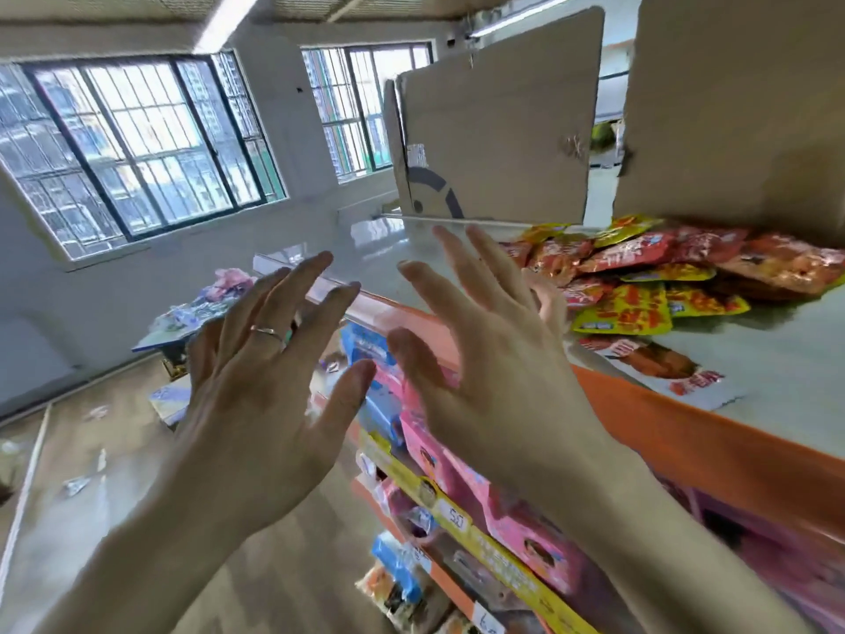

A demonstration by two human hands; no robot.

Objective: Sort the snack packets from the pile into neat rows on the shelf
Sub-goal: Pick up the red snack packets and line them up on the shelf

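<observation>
Holding both hands up in front of the shelf, backs toward the camera, gripping nothing: left hand [256, 386] at about 8 o'clock from centre with fingers spread wide and a thin ring [267, 332] on one finger, right hand [494, 372] at about 3 o'clock from it, fingers likewise splayed and fanning toward 11 o'clock. Hovering apart from each other, thumbs near but not touching. Resting at 2 o'clock on the pale top shelf [777, 386]: the pile of snack packets [649, 276], red and yellow, heaped untidily and overlapping, printing too blurred to read. Lying just below the pile, toward 4 o'clock, one flat white-and-red packet [658, 366] on its own. Hiding part of the pile's left edge behind the right hand's fingers; running out of view at the right border as well. Standing behind the pile at 1 o'clock, brown cardboard sheets [498, 130], the rightmost cut off by the frame. Blocking much of the orange shelf lip [686, 432] with the right wrist. Showing at 6 o'clock the lower shelves with pink boxes [526, 528] and blue packs [398, 565], smeared and partly covered by both forearms; yellow price strip [462, 519] digits hard to make out. Blurring at 9 o'clock, a low heap of goods [196, 308] on the floor beneath barred windows [137, 148].
</observation>
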